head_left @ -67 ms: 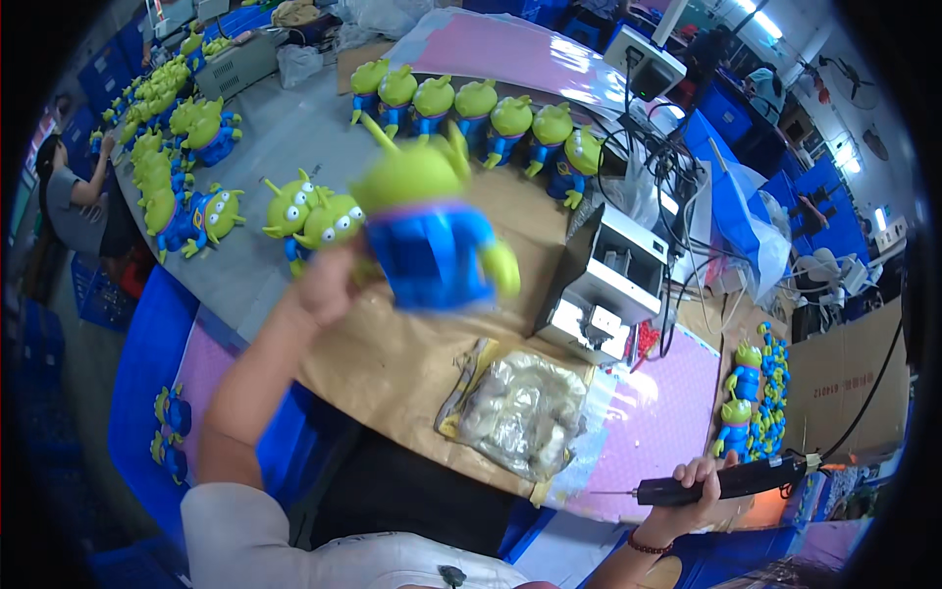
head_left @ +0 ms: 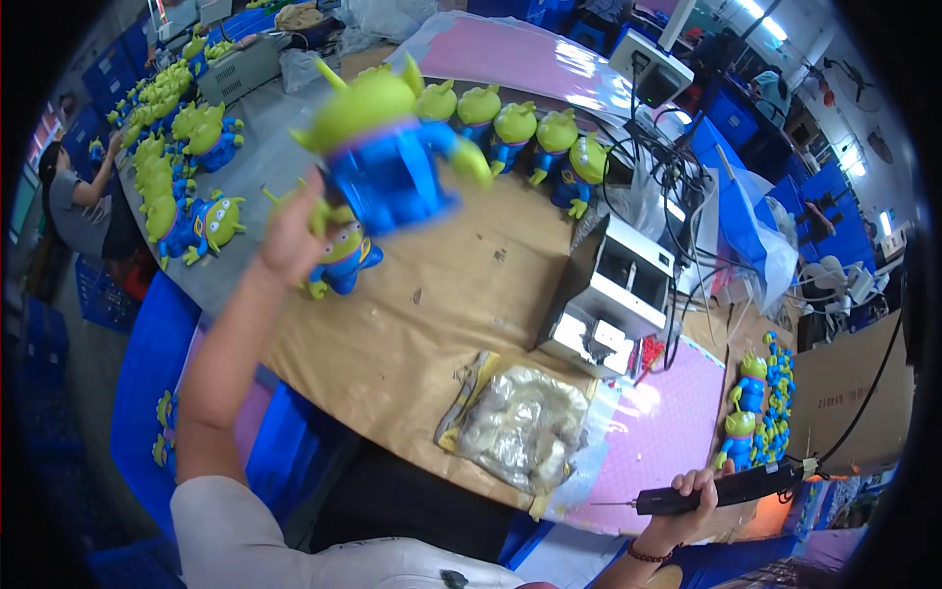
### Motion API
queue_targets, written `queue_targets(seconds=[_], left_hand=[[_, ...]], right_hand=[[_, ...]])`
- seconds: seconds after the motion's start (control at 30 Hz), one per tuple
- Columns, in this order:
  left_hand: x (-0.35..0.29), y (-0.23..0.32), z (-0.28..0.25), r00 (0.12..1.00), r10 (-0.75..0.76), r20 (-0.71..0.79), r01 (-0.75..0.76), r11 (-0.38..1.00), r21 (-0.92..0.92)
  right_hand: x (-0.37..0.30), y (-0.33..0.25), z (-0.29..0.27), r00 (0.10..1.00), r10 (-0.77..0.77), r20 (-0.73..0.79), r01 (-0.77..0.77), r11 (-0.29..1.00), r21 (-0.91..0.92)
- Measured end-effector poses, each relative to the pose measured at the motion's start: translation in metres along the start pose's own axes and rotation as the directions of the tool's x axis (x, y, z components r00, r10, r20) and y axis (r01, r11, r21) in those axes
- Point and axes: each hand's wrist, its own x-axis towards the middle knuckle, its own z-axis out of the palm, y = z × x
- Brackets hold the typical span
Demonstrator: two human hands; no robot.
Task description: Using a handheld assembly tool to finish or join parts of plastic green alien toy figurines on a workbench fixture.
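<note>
Above the brown paper on the bench, my left hand (head_left: 291, 234) is closed on a toy alien figure (head_left: 385, 185) with a green head and blue body. The figure is blurred by motion and tilted, its back facing me. Behind and below it, other alien figures (head_left: 343, 260) stand on the bench, partly hidden. At the lower right, my right hand (head_left: 695, 503) grips a black electric screwdriver (head_left: 754, 483) level, its thin bit pointing left and its cord rising to the right.
A row of figures (head_left: 515, 128) lines the far side; more crowd the left (head_left: 157, 187) and right (head_left: 751, 393). A grey boxy device (head_left: 616, 275) with tangled cables (head_left: 677, 167) stands right of centre. A clear plastic-covered pad (head_left: 520, 422) lies at the near edge. A person (head_left: 83, 196) sits at far left.
My left hand has carried the alien figure up and to the left, away from me. My right hand and the screwdriver have hardly moved.
</note>
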Motion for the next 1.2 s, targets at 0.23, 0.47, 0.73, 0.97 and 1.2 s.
queue_targets(seconds=[0.23, 0.47, 0.73, 0.97, 1.2], left_hand=[[0.202, 0.084, -0.157, 0.723, 0.505, -0.472, 0.005, 0.679, 0.734], [0.314, 0.019, -0.266, 0.666, 0.496, -0.557, 0.388, 0.408, 0.827], [0.344, -0.065, -0.275, 0.747, 0.469, -0.470, 0.324, 0.361, 0.875], [0.341, -0.031, -0.275, 0.812, 0.402, -0.424, 0.471, -0.021, 0.882], [0.269, 0.006, -0.015, 0.474, 0.687, 0.550, -0.298, -0.463, 0.835]], right_hand=[[0.052, 0.063, -0.008, 0.996, 0.086, -0.039, -0.089, 0.991, -0.095], [0.077, 0.063, 0.007, 0.954, 0.231, -0.190, -0.261, 0.953, -0.153], [0.068, 0.060, 0.062, 0.950, 0.194, -0.245, -0.262, 0.923, -0.283], [0.074, 0.083, 0.045, 0.975, 0.164, -0.151, -0.200, 0.943, -0.267], [0.041, 0.030, -0.007, 0.989, 0.130, -0.075, -0.141, 0.977, -0.160]])
